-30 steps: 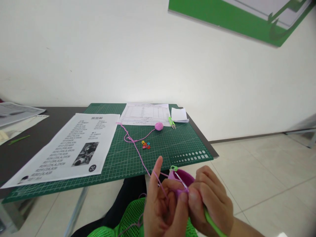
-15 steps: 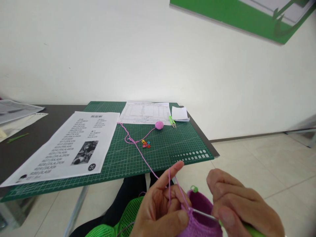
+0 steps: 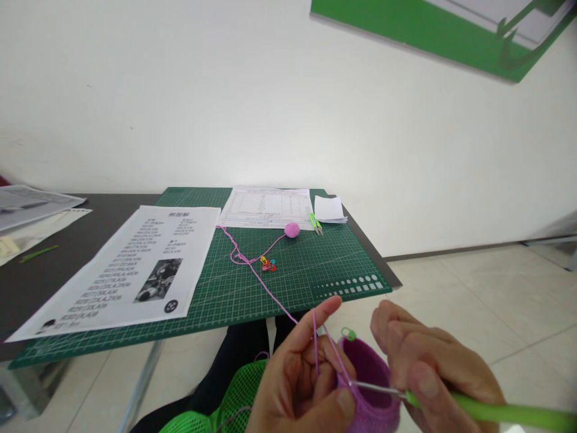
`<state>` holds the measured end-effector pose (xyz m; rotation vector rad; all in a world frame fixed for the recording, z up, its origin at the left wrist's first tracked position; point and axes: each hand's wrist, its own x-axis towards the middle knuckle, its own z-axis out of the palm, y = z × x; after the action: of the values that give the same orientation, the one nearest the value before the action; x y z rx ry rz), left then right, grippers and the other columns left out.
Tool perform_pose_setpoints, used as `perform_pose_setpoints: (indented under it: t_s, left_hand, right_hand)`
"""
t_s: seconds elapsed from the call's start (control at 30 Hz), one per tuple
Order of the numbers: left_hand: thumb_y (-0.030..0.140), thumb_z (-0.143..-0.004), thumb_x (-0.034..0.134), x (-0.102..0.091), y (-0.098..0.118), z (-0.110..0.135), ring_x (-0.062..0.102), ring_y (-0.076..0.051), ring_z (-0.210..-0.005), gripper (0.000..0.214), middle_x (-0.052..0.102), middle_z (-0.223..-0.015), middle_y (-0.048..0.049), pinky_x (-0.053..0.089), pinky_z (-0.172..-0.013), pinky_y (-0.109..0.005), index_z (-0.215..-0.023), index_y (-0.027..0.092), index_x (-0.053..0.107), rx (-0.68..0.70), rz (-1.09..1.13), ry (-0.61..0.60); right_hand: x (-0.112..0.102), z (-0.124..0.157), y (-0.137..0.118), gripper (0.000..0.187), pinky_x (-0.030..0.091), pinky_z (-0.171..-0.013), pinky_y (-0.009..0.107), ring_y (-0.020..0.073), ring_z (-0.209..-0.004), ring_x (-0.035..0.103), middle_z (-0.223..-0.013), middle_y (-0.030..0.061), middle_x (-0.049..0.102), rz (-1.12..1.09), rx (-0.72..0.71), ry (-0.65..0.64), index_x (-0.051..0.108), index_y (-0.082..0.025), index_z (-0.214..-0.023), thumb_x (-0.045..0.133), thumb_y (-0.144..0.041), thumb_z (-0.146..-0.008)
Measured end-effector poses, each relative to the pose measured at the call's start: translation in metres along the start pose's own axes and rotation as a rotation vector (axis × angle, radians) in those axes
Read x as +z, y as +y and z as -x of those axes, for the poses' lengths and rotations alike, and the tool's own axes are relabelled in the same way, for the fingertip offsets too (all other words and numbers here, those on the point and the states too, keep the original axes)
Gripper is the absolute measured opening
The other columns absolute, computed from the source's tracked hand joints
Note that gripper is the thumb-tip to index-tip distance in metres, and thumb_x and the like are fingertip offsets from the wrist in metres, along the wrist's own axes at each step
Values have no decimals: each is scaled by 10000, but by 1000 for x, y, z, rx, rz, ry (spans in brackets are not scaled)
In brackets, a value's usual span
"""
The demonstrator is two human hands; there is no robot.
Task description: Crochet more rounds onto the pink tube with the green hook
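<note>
My left hand (image 3: 302,379) pinches the rim of a purple crochet piece (image 3: 372,385), hollow like a cup. Pink yarn (image 3: 270,293) comes from the table and loops over its raised index finger. In my right hand (image 3: 437,367) is a crochet hook (image 3: 500,410) with a green handle and a metal shaft. The hook's tip sits at the edge of the piece, by the left thumb, where the yarn meets it. A green stitch marker (image 3: 348,333) hangs on the far rim.
On the green cutting mat (image 3: 288,288) are a small pink yarn ball (image 3: 292,230), several coloured stitch markers (image 3: 269,264), green-handled thread snips (image 3: 315,223), a white paper pad (image 3: 329,208) and a printed pattern sheet (image 3: 130,270). A green mesh bag (image 3: 238,394) rests at my lap.
My right hand has turned and shifted slightly left, so more of the hook's green handle shows. The left hand keeps its pinch on the crochet piece. The view has shifted a little.
</note>
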<state>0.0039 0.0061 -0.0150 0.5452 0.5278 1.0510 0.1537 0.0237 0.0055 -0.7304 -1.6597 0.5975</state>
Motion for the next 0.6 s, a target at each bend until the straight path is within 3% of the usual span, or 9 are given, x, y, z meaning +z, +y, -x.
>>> perform_pose_setpoints:
  t_s: [0.17,0.33,0.5,0.6]
  left_hand:
    - [302,-759,805,2,4,7,264,-62,-542,718,541,-735,28,205,-515,-221,-1395,433,499,6,-52,2]
    - [336,-811,763,0,2,7,178,-65,-503,897,427,-684,73,131,-487,-249,-1449,604,191,22,-128,-48]
    - [328,-814,765,1,1,6,156,-64,-508,945,398,-676,82,89,-491,-262,-1453,611,130,4,-142,-66]
    - [294,-827,753,1,1,5,141,-63,-506,938,394,-679,81,79,-493,-275,-1442,630,130,25,-150,-82]
  right_hand:
    - [-4,-2,-3,274,334,-523,292,125,-573,429,-567,-1,448,220,-138,-84,479,-171,-682,423,-139,-948]
    - [-7,-4,-2,317,368,-530,300,132,-558,448,-548,1,477,197,-179,-130,523,-171,-710,398,-250,-990]
    - [-9,-7,-6,306,437,-543,296,157,-625,512,-633,49,582,400,-291,-211,612,-151,-811,452,-344,-987]
    - [-12,-7,-10,214,475,-551,280,154,-645,546,-673,45,653,545,-369,-242,656,-147,-867,505,-258,-970]
